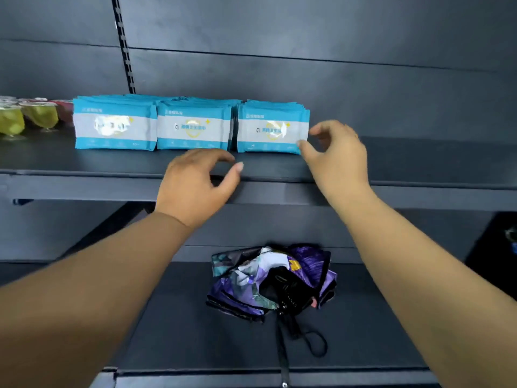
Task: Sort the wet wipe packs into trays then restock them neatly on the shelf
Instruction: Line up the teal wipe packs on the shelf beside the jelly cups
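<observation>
Three rows of wet wipe packs stand upright, faces forward, on the upper shelf in my head view, set side by side a little back from its front edge. I see the left row, the middle row and the right row nearly touching one another, each with further packs stacked behind the front one. My right hand sits just beside the right row's outer edge; its fingers are loosely curled, and the thumb tip meets the lower right corner of the front pack without closing round it. My left hand hovers over the shelf's front edge, below the gap between the middle and right rows, fingers loosely bent with thumb and forefinger apart, holding nothing. Toward the left end of the same shelf I make out sealed cups with green and red contents, close to the left row. On the lower shelf, near its middle, lies a folded purple patterned umbrella with a black strap trailing toward the front edge.
</observation>
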The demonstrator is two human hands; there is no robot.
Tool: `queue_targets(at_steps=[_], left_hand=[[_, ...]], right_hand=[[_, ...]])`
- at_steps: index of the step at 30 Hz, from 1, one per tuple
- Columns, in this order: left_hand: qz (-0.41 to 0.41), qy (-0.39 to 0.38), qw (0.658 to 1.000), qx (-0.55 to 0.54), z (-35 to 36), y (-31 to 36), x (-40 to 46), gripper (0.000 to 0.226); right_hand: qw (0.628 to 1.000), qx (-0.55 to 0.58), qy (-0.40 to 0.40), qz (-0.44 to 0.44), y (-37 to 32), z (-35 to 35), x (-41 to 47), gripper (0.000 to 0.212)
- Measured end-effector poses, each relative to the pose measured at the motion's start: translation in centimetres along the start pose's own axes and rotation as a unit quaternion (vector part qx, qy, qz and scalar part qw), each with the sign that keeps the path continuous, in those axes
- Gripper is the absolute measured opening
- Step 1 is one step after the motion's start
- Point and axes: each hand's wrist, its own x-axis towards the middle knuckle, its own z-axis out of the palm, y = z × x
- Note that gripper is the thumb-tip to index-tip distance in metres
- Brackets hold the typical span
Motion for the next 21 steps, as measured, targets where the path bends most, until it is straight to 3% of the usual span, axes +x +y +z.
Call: queue_targets(at_steps=[3,6,14,18,21], left_hand=[[0.003,0.051,0.998,-0.022,-1.6,1.8,-5.5,0.035],[-0.019,0.003,0.999,-0.036,-2.2,3.4,-13.0,0.029],[-0.162,-0.216,0.962,-0.033,1.8,3.8,-35.2,0.027],[-0.238,-0.309,0.921,-0.011,4.2,3.7,-45.1,0.030],[-0.302,-0.391,0.869,-0.014,5.9,4.5,-52.9,0.036]], right_hand=[[0.990,0.048,0.064,-0.120,-0.6,-1.6,-6.7,0.017],[0.983,0.021,0.050,-0.175,0.9,-1.4,-12.8,0.022],[0.980,-0.039,-0.191,-0.038,12.8,5.0,-33.1,0.034],[0.961,-0.073,-0.265,0.039,18.6,6.4,-43.0,0.030],[0.933,-0.109,-0.332,0.081,22.9,7.4,-49.6,0.028]])
